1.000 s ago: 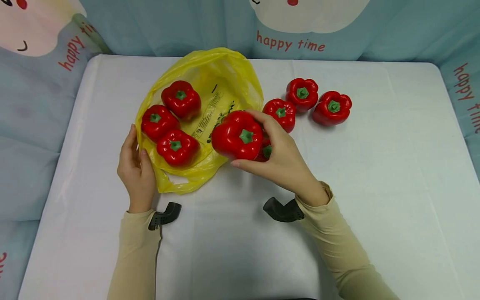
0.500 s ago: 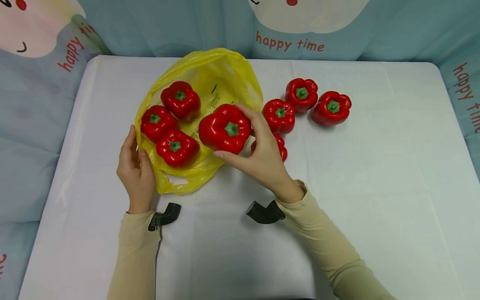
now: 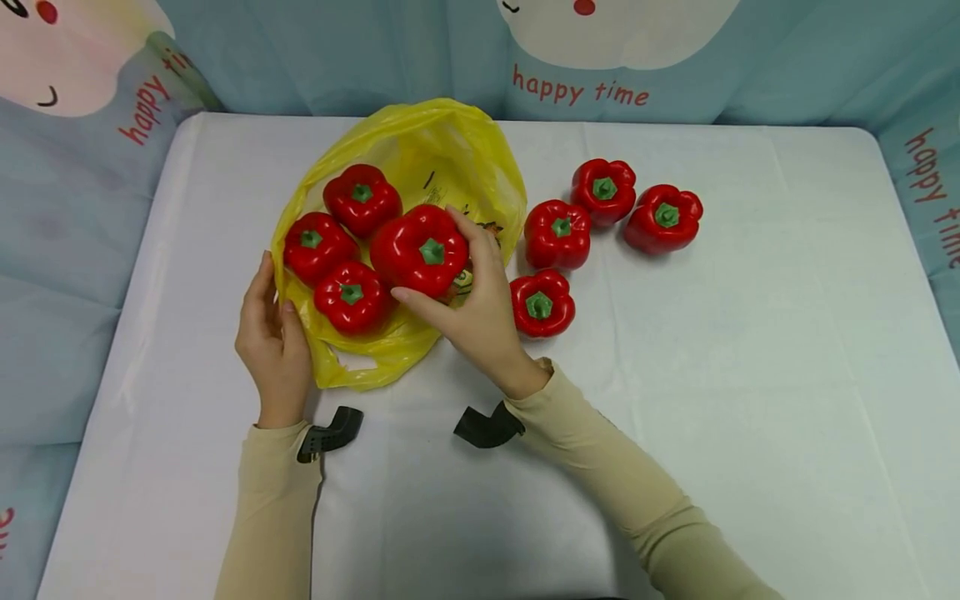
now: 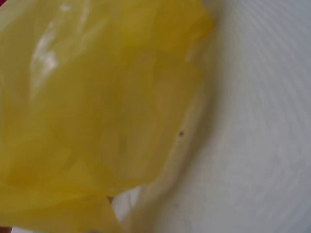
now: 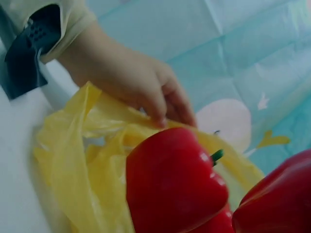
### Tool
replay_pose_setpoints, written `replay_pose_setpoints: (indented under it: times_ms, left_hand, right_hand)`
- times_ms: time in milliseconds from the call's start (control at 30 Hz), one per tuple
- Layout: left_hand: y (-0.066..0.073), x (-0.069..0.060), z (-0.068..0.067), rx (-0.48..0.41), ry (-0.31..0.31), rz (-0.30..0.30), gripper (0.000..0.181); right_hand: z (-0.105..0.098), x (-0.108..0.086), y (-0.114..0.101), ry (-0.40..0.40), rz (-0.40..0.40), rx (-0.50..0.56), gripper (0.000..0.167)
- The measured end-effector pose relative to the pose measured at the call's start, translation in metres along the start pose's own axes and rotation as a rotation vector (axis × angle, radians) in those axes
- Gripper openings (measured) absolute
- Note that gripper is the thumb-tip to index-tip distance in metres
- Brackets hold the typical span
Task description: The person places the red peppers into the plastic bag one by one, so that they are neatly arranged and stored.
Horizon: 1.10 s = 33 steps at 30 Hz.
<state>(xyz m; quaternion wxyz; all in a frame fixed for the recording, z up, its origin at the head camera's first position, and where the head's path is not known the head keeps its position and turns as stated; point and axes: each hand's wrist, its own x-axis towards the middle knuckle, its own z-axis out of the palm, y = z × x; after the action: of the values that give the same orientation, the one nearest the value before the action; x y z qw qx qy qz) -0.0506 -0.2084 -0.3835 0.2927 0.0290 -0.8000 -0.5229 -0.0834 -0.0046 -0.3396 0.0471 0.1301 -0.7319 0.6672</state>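
Observation:
In the head view the right hand point(image 3: 480, 321) grips a red pepper point(image 3: 418, 252) with a green stem between thumb and fingers, above the open yellow bag point(image 3: 457, 154). Three more red peppers lie inside the bag at its left: an upper one point(image 3: 362, 200), a left one point(image 3: 318, 247) and a lower one point(image 3: 354, 297). The left hand point(image 3: 276, 350) touches the bag's left rim, thumb and fingers at the plastic. In the right wrist view, that left hand point(image 5: 131, 77) meets the bag's edge point(image 5: 73, 160). The left wrist view shows yellow plastic point(image 4: 97, 107).
Right of the bag, on the white table point(image 3: 735, 350), stand several red peppers: one near the bag's lower right point(image 3: 542, 304), one above it point(image 3: 558, 234), and two farther back point(image 3: 603, 190) and right point(image 3: 664, 218). A patterned blue curtain point(image 3: 420, 50) borders the table.
The right hand has carried its pepper leftward, from the bag's right edge to beside the peppers inside. A pepper on the table behind that hand is now uncovered. The left hand stays where it was.

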Motion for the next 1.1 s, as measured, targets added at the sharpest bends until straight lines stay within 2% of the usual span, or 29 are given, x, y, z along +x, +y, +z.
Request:
replay_pose_setpoints:
  times_ms: [167, 433, 667, 833, 1100]
  left_hand:
    - [-0.001, 0.000, 0.000, 0.001, 0.001, 0.010, 0.042]
    - [-0.001, 0.000, 0.001, 0.007, 0.001, 0.006, 0.041]
    - [-0.001, 0.000, 0.000, 0.015, -0.001, 0.012, 0.042]
    - [-0.001, 0.000, 0.001, 0.014, 0.000, 0.002, 0.042]
    - [0.002, 0.001, 0.001, 0.007, 0.001, -0.005, 0.042]
  right_hand:
    - [0.009, 0.007, 0.011, 0.004, 0.079, -0.063, 0.083]
    - [0.017, 0.013, 0.033, -0.029, 0.146, -0.192, 0.086]
    - [0.021, 0.015, 0.046, -0.037, 0.140, -0.178, 0.088]
    - [0.022, 0.017, 0.053, -0.073, 0.159, -0.187, 0.088]
    - [0.020, 0.018, 0.061, -0.125, 0.118, -0.203, 0.073]
